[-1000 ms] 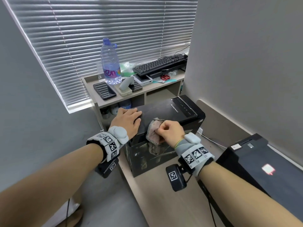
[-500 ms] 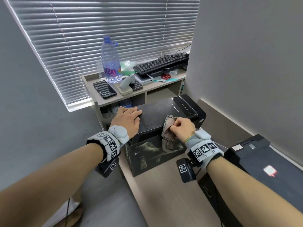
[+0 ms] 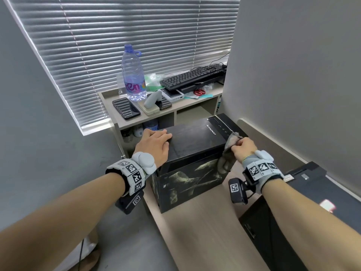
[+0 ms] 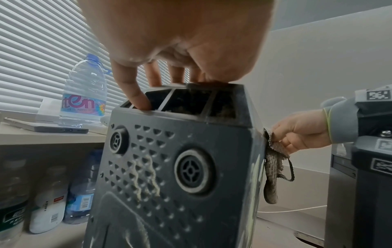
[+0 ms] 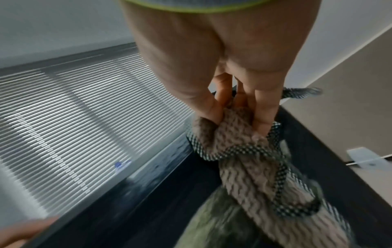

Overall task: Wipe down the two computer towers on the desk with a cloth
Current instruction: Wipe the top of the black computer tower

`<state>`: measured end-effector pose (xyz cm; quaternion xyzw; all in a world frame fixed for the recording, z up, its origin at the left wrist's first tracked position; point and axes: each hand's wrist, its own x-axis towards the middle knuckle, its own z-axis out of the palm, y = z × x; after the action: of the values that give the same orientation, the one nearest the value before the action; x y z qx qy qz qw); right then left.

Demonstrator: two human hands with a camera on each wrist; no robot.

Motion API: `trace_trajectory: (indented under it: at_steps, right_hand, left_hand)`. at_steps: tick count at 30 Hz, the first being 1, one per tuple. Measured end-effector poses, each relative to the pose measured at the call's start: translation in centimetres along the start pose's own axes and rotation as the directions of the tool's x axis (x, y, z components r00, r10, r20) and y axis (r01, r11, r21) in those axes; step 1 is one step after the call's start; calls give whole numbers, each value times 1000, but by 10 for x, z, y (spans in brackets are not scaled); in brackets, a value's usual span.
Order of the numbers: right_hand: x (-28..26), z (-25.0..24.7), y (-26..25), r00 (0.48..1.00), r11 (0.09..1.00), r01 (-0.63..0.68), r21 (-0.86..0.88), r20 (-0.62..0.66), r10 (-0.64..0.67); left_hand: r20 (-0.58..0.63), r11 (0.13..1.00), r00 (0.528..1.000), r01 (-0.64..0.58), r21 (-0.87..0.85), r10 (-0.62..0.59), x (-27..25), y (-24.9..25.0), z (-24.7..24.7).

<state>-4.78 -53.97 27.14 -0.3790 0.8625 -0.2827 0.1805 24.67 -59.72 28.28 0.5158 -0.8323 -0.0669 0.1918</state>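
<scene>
A black computer tower (image 3: 195, 141) stands on the desk (image 3: 203, 235). My left hand (image 3: 156, 143) lies flat on its top at the rear left corner. In the left wrist view the left hand (image 4: 180, 42) has its thumb dipped into a recess of the dusty rear panel (image 4: 180, 167). My right hand (image 3: 242, 147) grips a grey-brown cloth (image 3: 226, 153) at the tower's top right edge, and the cloth hangs down the right side. The cloth (image 5: 244, 151) is bunched between the thumb and fingers. A second black tower (image 3: 316, 194) sits at lower right.
A low shelf (image 3: 195, 106) behind the tower carries a water bottle (image 3: 133, 75), a keyboard (image 3: 193, 77), a phone (image 3: 126, 108) and red scissors (image 3: 199, 92). Bottles (image 4: 48, 201) stand under it. A grey wall (image 3: 293, 75) is close on the right.
My right hand has slid the cloth rightward across the tower's top, from the middle to the right edge. The left hand has stayed in place.
</scene>
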Motion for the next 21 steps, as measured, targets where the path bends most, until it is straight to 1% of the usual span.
trace_trajectory:
  at_steps: [2,4,5,7,8,10,12,14,16,18,21]
  right_hand:
    - [-7,7,-4,996,997,78,-13,48,-77]
    - [-9,2,-8,991,991,132,29,31,-133]
    - [-5,-4,-7,992,990,125,62,0,-125]
    - [0,-13,-1,998,996,36,83,-46,-32]
    - [-2,-14,3,999,999,-10,49,-34,12]
    - [-13,5,4,997,998,-35,-43,67,38]
    - [-33,32,-3,988,998,4,-62,157,6]
    - [-50,56,-11,977,999,50,20,208,-53]
    - [-61,64,-19,972,992,60,112,218,-84]
    - [-64,61,-22,970,987,60,150,224,-93]
    - [-73,55,-29,977,991,83,109,189,-102]
  left_hand:
    - [-28,1000,999,-27,-9,27,-1,-1,2]
    - [-48,998,997,-56,-22,54,-2,-2,4]
    - [-54,998,996,-66,-24,64,-2,-3,4]
    - [-54,997,996,-77,-22,76,-2,-4,4]
    - [-56,996,995,-81,-21,80,-3,-4,4]
    - [-67,996,994,-83,-22,82,-4,-6,4]
    - [-77,997,994,-78,-23,76,-3,-6,4]
    - [-66,997,995,-78,-24,76,0,-7,4]
    - [-49,997,996,-80,-18,79,3,-7,4]
    - [-50,996,995,-84,-17,84,4,-9,5]
    - [-81,995,992,-97,-31,94,3,-10,6]
